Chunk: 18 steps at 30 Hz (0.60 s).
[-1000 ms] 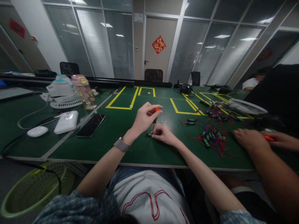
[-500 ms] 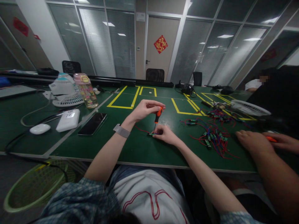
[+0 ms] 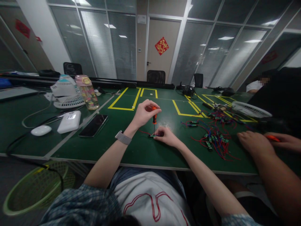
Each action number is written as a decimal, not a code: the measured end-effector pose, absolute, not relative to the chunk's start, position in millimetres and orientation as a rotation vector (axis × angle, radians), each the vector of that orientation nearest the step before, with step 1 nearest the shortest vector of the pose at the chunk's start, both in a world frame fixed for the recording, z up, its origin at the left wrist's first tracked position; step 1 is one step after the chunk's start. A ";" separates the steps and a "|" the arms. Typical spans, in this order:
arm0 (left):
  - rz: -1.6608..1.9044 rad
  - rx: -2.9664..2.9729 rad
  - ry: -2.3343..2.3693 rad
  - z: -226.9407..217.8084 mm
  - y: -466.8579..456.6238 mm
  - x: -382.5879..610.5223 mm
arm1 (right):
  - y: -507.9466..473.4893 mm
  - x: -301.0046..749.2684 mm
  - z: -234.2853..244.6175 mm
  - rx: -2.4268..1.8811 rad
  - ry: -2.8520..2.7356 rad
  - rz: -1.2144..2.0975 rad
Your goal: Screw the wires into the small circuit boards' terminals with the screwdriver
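Note:
My left hand [image 3: 146,113] is closed around the orange and black handle of a screwdriver [image 3: 154,118], which stands nearly upright. Its thin shaft reaches down to a small green circuit board [image 3: 151,136] lying on the table. Fingers of my right hand [image 3: 164,136] pinch the board's right end and partly cover it. A thin red wire [image 3: 144,131] runs off to the board's left. Whether the tip sits in a screw is too small to make out.
On the green table [image 3: 131,147], several wired circuit boards [image 3: 215,139] lie to the right, near a co-worker's hands [image 3: 256,142], one holding something orange. Leftward are a phone [image 3: 93,125], a white power bank [image 3: 69,121], a bottle [image 3: 87,92] and a fan [image 3: 67,94].
The screwdriver has gone from leaning right to nearly upright, its handle shifting left. My left hand has moved with it, its fingers now curled differently on the handle. My right hand stays put.

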State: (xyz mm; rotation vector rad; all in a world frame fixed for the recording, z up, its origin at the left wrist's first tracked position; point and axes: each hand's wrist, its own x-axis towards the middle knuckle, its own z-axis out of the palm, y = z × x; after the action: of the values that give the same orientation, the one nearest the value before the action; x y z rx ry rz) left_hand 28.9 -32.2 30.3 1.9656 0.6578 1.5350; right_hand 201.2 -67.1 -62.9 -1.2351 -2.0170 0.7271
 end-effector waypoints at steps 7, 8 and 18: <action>1.562 2.010 0.694 23.6 -26.0 22.8 | -66.2 201.4 -63.9 -1.245 -2.007 0.747; 1.524 2.008 0.659 24.2 -26.7 22.6 | -66.1 201.4 -64.1 -1.244 -2.006 0.744; 1.558 2.001 0.627 14.4 -35.5 36.1 | -65.5 201.6 -63.6 -1.240 -2.021 0.737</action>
State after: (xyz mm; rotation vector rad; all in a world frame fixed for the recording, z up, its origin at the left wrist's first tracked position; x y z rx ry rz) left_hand 36.1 -35.5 14.4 2.0011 0.6268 1.5581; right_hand 201.6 -65.5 -63.6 -1.2399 -2.0209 0.7365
